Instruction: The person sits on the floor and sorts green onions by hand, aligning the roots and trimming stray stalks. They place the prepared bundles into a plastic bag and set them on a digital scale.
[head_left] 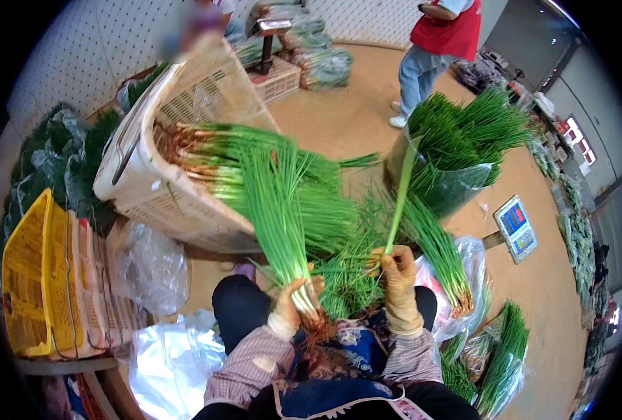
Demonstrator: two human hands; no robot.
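My left hand [288,306], in a tan glove, is closed round the lower white stalks of a bunch of scallions [276,210]. Their brown roots hang below the fist, and the green tops point away from me. In my gloved right hand [400,287], the fingers pinch the lower end of a long, flat, pale-green strip [401,203] that stands nearly upright. Loose scallion leaves [353,280] lie between the two hands, over my lap. Beyond them, a tilted white plastic crate [178,206] holds many scallions [234,164], roots to the left.
Right of my hands, another scallion bunch [440,255] rests on clear plastic. A bag of scallions [458,150] stands beyond, near a scale [515,229]. Bagged scallions [503,357] lie at lower right. Stacked crates [31,280] and plastic bags [174,357] are left. A person in a red apron [451,31] stands behind.
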